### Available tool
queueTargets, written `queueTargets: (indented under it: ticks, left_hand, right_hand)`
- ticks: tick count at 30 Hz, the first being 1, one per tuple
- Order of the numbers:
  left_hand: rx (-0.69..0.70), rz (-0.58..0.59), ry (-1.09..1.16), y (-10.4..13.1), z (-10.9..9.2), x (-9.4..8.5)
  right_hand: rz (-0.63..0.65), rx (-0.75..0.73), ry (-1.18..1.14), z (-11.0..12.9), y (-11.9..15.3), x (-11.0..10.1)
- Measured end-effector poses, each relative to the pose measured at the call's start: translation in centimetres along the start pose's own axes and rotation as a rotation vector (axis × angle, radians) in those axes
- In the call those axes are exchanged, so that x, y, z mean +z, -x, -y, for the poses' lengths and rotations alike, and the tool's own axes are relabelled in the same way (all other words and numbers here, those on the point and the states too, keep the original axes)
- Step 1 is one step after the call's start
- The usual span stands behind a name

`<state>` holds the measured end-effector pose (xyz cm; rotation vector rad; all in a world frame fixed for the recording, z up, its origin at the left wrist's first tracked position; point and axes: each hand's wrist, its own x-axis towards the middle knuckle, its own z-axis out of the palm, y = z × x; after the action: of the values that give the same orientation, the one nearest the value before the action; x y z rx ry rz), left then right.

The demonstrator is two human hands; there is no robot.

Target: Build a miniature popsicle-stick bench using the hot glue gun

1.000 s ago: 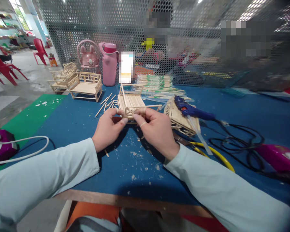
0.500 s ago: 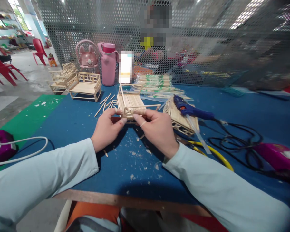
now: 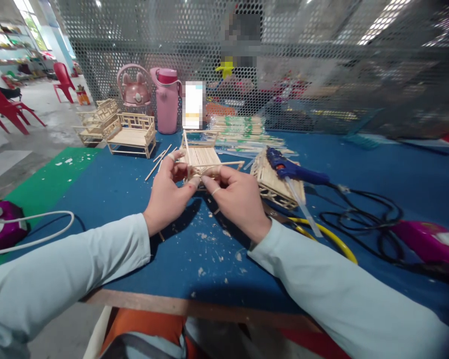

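Note:
In the middle of the table, a miniature bench of thin wooden sticks stands with its slatted seat toward me. My left hand pinches at its near edge with thumb and forefinger. My right hand is closed beside it, its thumb and fingers pressed on the same near rail. The fingertips of both hands almost meet and hide the small piece between them. A long stick juts out to the right above my right fingers. Loose cut sticks lie just left of the bench.
Finished miniature benches stand back left, near a pink bottle. A blue glue gun rests on another stick piece at right, with yellow-handled pliers and black cables nearby. Bundled sticks lie behind, before a perforated metal screen.
My left forefinger has lifted off the rail's left end, and its thumb has shifted inward. Both hands and the bench sit slightly further left in view.

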<state>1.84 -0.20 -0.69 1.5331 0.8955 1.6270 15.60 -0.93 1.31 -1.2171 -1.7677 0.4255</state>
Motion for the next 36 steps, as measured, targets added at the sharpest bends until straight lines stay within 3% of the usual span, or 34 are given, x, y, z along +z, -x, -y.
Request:
queueTargets:
  ticks: [4, 11, 18, 27, 36]
  left_hand:
    - [-0.008, -0.01, -0.018, 0.1, -0.2, 0.0]
    - [-0.131, 0.055, -0.433, -0.7, -0.9, -1.0]
    - [-0.106, 0.102, -0.357, -1.0, -1.0, -1.3]
    - [0.017, 0.127, -0.433, -1.0, -0.9, -1.4]
    - [0.009, 0.2, -0.397, -1.1, -0.4, -1.7]
  right_hand:
    - [0.004, -0.001, 0.015, 0.0, 0.0, 0.0]
    - [-0.001, 0.002, 0.031, 0.0, -0.1, -0.1]
    - [0.006, 0.005, 0.014, -0.1, 0.0, -0.1]
    - [-0.004, 0.007, 0.005, -0.2, -0.1, 0.1]
    - [-0.007, 0.021, 0.003, -0.3, -0.1, 0.1]
